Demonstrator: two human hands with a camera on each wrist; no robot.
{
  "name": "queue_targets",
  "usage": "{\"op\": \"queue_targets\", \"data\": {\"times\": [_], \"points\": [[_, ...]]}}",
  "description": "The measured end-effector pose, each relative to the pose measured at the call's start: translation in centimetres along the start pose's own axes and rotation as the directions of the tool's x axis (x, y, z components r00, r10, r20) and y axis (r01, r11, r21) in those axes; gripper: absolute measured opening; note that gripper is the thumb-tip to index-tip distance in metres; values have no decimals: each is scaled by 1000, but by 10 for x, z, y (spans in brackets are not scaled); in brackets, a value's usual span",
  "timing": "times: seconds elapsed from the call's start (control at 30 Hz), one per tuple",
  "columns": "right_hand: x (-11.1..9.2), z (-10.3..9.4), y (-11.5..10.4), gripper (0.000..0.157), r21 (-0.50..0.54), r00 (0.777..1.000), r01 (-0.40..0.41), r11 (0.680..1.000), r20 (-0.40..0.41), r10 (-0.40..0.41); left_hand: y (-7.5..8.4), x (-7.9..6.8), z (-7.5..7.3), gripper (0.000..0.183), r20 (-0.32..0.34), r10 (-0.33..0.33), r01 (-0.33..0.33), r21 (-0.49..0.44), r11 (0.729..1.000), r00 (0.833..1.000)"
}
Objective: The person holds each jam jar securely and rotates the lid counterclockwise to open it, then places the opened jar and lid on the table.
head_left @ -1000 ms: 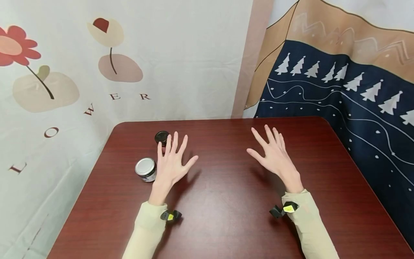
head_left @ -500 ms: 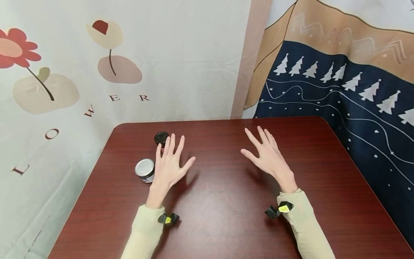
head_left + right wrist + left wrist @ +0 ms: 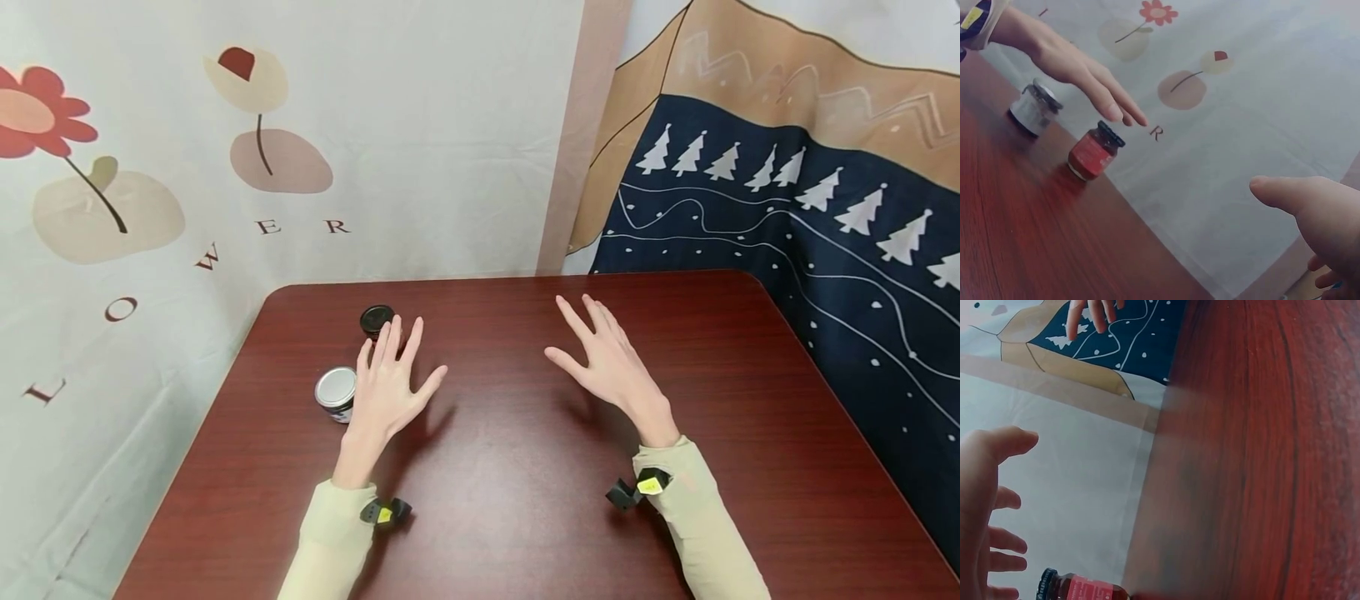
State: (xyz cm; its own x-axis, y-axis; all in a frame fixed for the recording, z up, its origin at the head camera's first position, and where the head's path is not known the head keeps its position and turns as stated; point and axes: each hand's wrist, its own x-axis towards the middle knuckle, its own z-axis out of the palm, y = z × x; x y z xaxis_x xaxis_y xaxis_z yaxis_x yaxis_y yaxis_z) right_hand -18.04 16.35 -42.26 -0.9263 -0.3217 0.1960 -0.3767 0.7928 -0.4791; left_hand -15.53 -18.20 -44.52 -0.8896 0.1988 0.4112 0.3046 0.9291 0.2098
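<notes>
My left hand (image 3: pixel 386 396) hovers above the table's left side with fingers spread, holding nothing. Just past its fingertips stands a small jar with a black lid (image 3: pixel 377 319); in the right wrist view this jar (image 3: pixel 1092 153) shows a red label and dark contents. Beside the left hand's outer edge is a canister with a silver lid (image 3: pixel 335 388), partly covered by the hand in the head view; its pale body (image 3: pixel 1034 112) shows in the right wrist view. On the other side my right hand (image 3: pixel 611 367) hangs over the table, fingers extended and nothing in it.
Both jars stand upright on a dark red wood-grain table (image 3: pixel 510 517) with rounded far corners. A pale cloth with flower prints (image 3: pixel 435 150) hangs behind, and a navy cloth with white trees (image 3: pixel 750 208) hangs at the right. Each wrist bears a small black camera mount (image 3: pixel 633 490).
My right hand has drifted left, toward the middle of the table. The left hand has shifted slightly left and nearer to me. Both jars stay where they were.
</notes>
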Motion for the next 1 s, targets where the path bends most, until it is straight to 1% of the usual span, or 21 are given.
{"op": "queue_targets", "data": {"times": [0.13,0.33,0.47,0.6,0.77,1.0], "points": [[1,0,-5,81,36,1000,3,999,4,-3,-1,-1,0,79,-17,-1,1,-17,1000,1000],[2,1,-11,81,60,1000,18,998,8,-18,-3,-1,3,78,-94,19,-23,-36,999,995],[3,5,-13,82,70,1000,28,997,11,-29,-6,-2,4,78,-124,20,-26,-41,999,992],[4,8,-17,82,87,999,33,996,10,-34,-7,-4,2,78,-127,5,-13,-57,998,992],[5,11,-20,81,94,999,47,994,5,-47,-10,-7,0,78,-114,-18,11,-60,998,993],[8,15,-26,80,105,998,61,993,6,-62,-15,-11,-2,77,-113,-46,38,-76,996,993]]}}
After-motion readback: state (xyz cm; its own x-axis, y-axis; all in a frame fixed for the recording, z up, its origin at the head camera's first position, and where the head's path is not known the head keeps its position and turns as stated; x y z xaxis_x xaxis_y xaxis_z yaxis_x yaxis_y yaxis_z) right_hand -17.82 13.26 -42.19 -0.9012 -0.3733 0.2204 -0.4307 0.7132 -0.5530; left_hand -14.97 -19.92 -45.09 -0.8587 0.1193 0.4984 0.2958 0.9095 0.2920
